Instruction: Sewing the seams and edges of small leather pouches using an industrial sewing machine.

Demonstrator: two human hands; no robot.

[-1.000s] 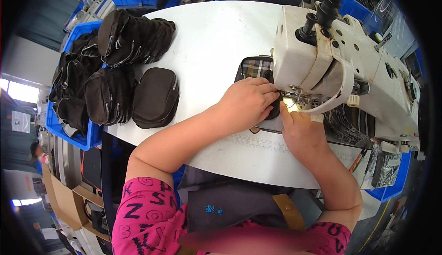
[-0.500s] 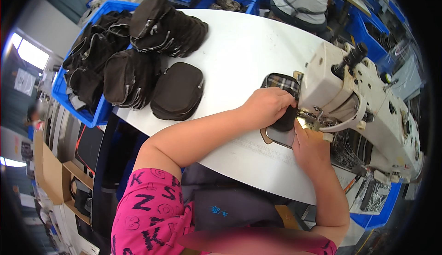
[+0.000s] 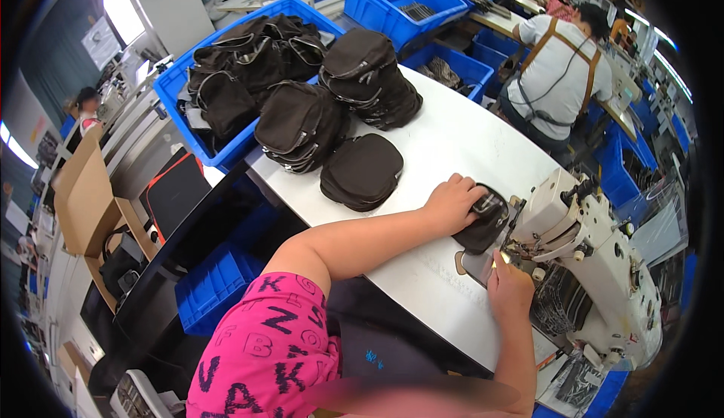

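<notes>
A small dark pouch (image 3: pixel 480 231) with a checked lining showing at its top lies beside the needle area of a white sewing machine (image 3: pixel 556 205). Over its left edge, my left hand (image 3: pixel 452 207) is closed, thumb and fingers gripping the fabric. My right hand (image 3: pixel 511 288) is at the near side of the needle area, fingers curled in a pinch. A bright yellowish spot shows at those fingertips; whether it is a small object or lamp light, I cannot make out.
Finished-looking dark pouches stand in stacks (image 3: pixel 362 78) on the white table (image 3: pixel 434 135), with one shorter pile (image 3: pixel 363 173) nearer. A blue crate (image 3: pixel 175 90) full of dark pouches is at the left. Beyond the table, a person (image 3: pixel 558 71) sits among more crates.
The view has swung, so the table and crates appear shifted rightward and lower. My right hand's fingers, stretched by the needle before, are now curled. The pouch sits slightly farther from the needle.
</notes>
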